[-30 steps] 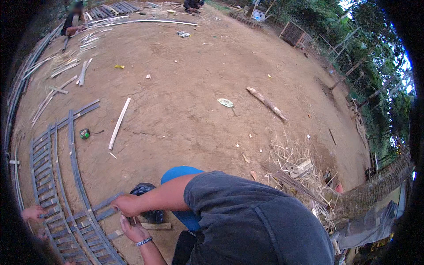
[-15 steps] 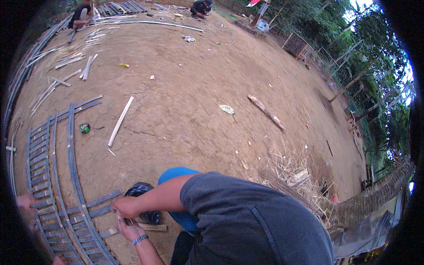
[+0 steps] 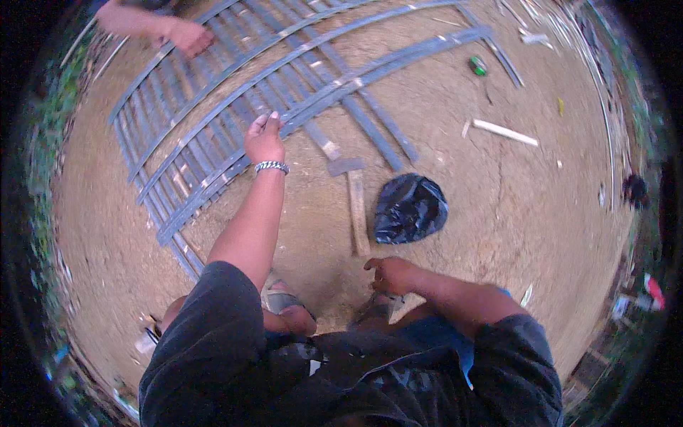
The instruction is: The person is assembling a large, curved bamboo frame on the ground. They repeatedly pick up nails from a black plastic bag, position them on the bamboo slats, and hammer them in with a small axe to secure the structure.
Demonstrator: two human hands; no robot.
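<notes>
Now bare dirt (image 3: pixel 498 213) open right of the slat frame (image 3: pixel 235 92). Left hand (image 3: pixel 265 139) on a slat, fingers (image 3: pixel 274 116) pinching its edge; right hand (image 3: pixel 391 274) loosely curled, empty, below hammer (image 3: pixel 353 199) and black bag (image 3: pixel 410 208). View swung since earlier; another person's hand (image 3: pixel 186 35) at far edge.

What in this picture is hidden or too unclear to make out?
- Left hand: its fingertips curl onto the grey slat lattice, so the grip itself is hidden.
- Right hand: seen from the back, so anything under the fingers cannot be told.
- Other person's hand: the arm is cut off by the head view's top rim.
- Small green object: too small to identify.
- Black bag: its contents are hidden.
</notes>
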